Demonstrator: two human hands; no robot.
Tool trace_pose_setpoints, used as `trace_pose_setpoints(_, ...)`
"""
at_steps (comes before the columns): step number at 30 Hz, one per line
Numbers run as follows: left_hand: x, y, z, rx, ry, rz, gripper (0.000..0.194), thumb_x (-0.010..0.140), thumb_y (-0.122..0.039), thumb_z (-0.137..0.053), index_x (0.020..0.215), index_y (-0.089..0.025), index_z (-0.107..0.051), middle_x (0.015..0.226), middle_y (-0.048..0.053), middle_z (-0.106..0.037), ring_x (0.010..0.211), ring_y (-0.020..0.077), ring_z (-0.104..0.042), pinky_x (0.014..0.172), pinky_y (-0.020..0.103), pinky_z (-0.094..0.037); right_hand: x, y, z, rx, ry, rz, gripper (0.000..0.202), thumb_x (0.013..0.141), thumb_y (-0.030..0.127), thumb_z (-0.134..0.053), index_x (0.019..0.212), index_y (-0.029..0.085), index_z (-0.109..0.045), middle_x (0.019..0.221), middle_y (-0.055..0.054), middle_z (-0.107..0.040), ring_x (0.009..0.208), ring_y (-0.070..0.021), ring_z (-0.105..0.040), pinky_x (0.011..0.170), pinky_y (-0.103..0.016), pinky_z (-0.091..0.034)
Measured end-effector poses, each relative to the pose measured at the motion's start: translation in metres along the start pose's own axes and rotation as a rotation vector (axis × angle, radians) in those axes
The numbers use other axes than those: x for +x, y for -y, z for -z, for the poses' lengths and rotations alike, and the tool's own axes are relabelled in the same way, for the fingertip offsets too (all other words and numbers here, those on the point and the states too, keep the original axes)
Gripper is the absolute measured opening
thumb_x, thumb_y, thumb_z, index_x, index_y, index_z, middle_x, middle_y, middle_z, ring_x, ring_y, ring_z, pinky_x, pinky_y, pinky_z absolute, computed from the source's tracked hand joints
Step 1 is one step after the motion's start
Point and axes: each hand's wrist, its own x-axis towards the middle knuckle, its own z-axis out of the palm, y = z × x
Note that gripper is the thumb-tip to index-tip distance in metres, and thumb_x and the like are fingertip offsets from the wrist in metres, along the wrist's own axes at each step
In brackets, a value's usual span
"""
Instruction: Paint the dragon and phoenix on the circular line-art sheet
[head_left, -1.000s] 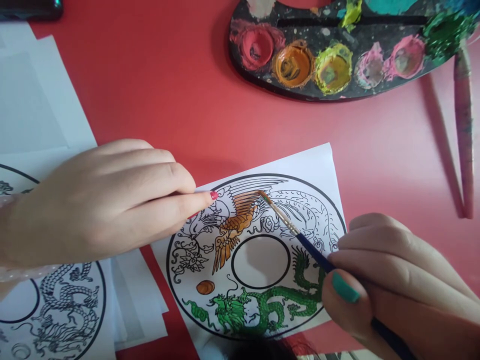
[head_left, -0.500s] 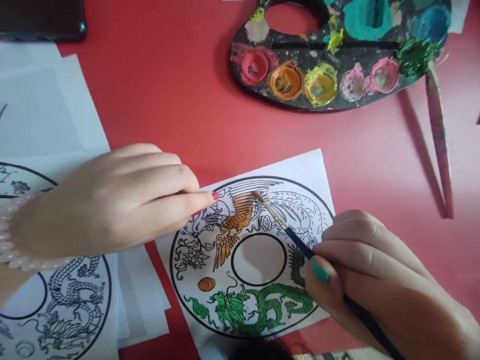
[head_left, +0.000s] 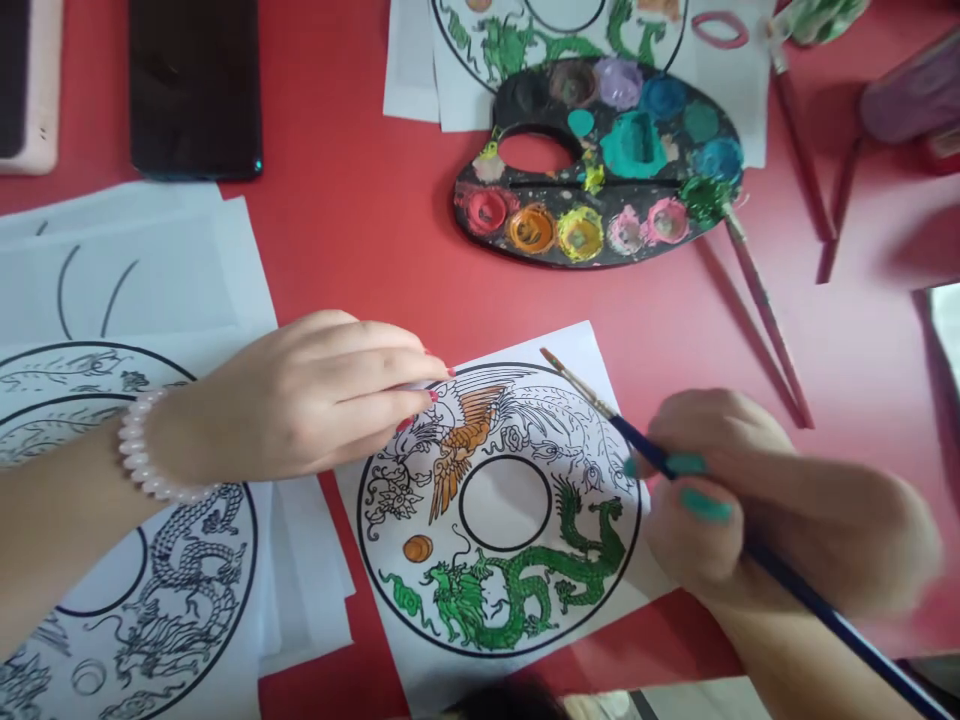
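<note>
A white sheet (head_left: pixel 517 620) with a round phoenix and dragon drawing lies on the red table; the dragon is green, part of the bird and a small ball orange. My left hand (head_left: pixel 330 400), wearing a pearl bracelet, rests its fingertips on the sheet's upper left part, fingers close together and nothing visible in them. My right hand (head_left: pixel 750 500) pinches a dark blue paintbrush (head_left: pixel 645 442). Its brown-tipped bristles hover near the sheet's upper right edge, off the bird. Beyond the sheet sits a black paint palette (head_left: pixel 637 225) with several colours.
More printed sheets (head_left: pixel 300 600) lie under and beside my left forearm. A dark phone (head_left: pixel 195 90) and a pale-edged one (head_left: pixel 45 90) are at upper left. A brush (head_left: pixel 769 320) leans on the palette; two more brushes and a purple container (head_left: pixel 907 95) are at upper right.
The brush tip has lifted away from the bird's wing towards the upper right, and my right hand has turned. The view has shifted, showing more of the table. My left hand stays on the sheet.
</note>
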Motion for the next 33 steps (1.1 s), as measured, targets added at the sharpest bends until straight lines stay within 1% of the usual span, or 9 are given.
trace_pose_setpoints(2,-0.002,0.0,0.0,-0.011,0.002,-0.043,0.021,0.09,-0.02,-0.049,0.105,-0.024,-0.063,0.113,0.004,-0.066,0.104,0.0208,-0.06,0.08,0.034,-0.05,0.003,-0.004,-0.006,0.0,-0.06,-0.046,0.01,0.084,0.023,-0.055,0.075,0.023,-0.059,0.065,-0.001,-0.06,0.058,-0.0142,-0.057,0.055,-0.031,-0.048)
trace_pose_setpoints(5,-0.004,0.0,-0.001,-0.022,0.006,-0.07,0.022,0.09,-0.017,-0.049,0.108,-0.022,-0.062,0.113,0.006,-0.065,0.109,0.021,-0.058,0.085,0.036,-0.047,0.012,-0.008,-0.013,0.036,-0.198,-0.114,0.006,0.082,0.019,-0.055,0.084,0.023,-0.059,0.075,-0.001,-0.062,0.067,-0.0149,-0.06,0.06,-0.031,-0.05)
trace_pose_setpoints(9,-0.005,-0.001,0.0,0.021,0.043,-0.063,0.024,0.091,-0.018,-0.046,0.109,-0.019,-0.062,0.115,0.007,-0.064,0.112,0.0231,-0.053,0.087,0.038,-0.046,0.034,-0.008,-0.02,0.048,-0.272,-0.171,0.011,0.074,0.012,-0.056,0.08,0.021,-0.056,0.072,-0.001,-0.061,0.063,-0.0139,-0.059,0.059,-0.03,-0.05)
trace_pose_setpoints(11,-0.004,-0.003,0.001,0.039,0.043,-0.071,0.026,0.091,-0.019,-0.044,0.109,-0.019,-0.062,0.113,0.007,-0.065,0.11,0.023,-0.054,0.086,0.038,-0.046,0.047,-0.008,-0.024,0.058,-0.28,-0.146,0.014,0.07,0.01,-0.055,0.079,0.021,-0.052,0.07,0.001,-0.059,0.061,-0.0127,-0.056,0.056,-0.028,-0.048)
trace_pose_setpoints(14,-0.004,-0.004,0.001,0.052,0.036,-0.075,0.027,0.091,-0.018,-0.042,0.108,-0.019,-0.064,0.111,0.008,-0.065,0.108,0.0224,-0.054,0.086,0.037,-0.046,0.066,-0.011,-0.029,-0.052,-0.288,-0.084,0.016,0.065,0.006,-0.052,0.068,0.021,-0.047,0.061,0.004,-0.051,0.054,-0.0092,-0.047,0.051,-0.025,-0.043)
trace_pose_setpoints(18,-0.005,-0.005,0.001,0.049,0.031,-0.086,0.027,0.091,-0.019,-0.042,0.108,-0.019,-0.064,0.111,0.008,-0.065,0.106,0.0222,-0.054,0.085,0.037,-0.046,0.078,-0.017,-0.034,-0.124,-0.317,-0.025,0.018,0.063,0.006,-0.05,0.063,0.021,-0.041,0.059,0.004,-0.044,0.053,-0.0089,-0.044,0.049,-0.024,-0.04)
trace_pose_setpoints(27,-0.006,-0.003,0.0,0.055,-0.021,-0.099,0.027,0.093,-0.016,-0.042,0.112,-0.018,-0.061,0.111,0.007,-0.066,0.104,0.0209,-0.057,0.086,0.037,-0.045,0.072,-0.021,-0.04,-0.115,-0.36,-0.002,0.022,0.064,0.003,-0.052,0.065,0.022,-0.041,0.061,0.004,-0.042,0.054,-0.0105,-0.042,0.05,-0.028,-0.036)
trace_pose_setpoints(31,-0.006,-0.003,-0.003,0.067,-0.027,-0.055,0.027,0.093,-0.019,-0.043,0.114,-0.017,-0.059,0.118,0.008,-0.063,0.111,0.0228,-0.054,0.088,0.039,-0.044,0.047,-0.003,-0.04,-0.028,-0.381,-0.06,0.022,0.069,0.002,-0.051,0.068,0.023,-0.043,0.061,0.003,-0.046,0.053,-0.0114,-0.044,0.049,-0.028,-0.036)
trace_pose_setpoints(33,-0.006,-0.003,-0.004,0.063,-0.022,-0.052,0.026,0.094,-0.019,-0.042,0.114,-0.018,-0.059,0.117,0.008,-0.063,0.111,0.0219,-0.055,0.089,0.039,-0.044,0.027,0.012,-0.04,0.053,-0.324,-0.115,0.02,0.07,0.004,-0.053,0.073,0.022,-0.046,0.064,0.002,-0.05,0.054,-0.0117,-0.046,0.048,-0.028,-0.037)
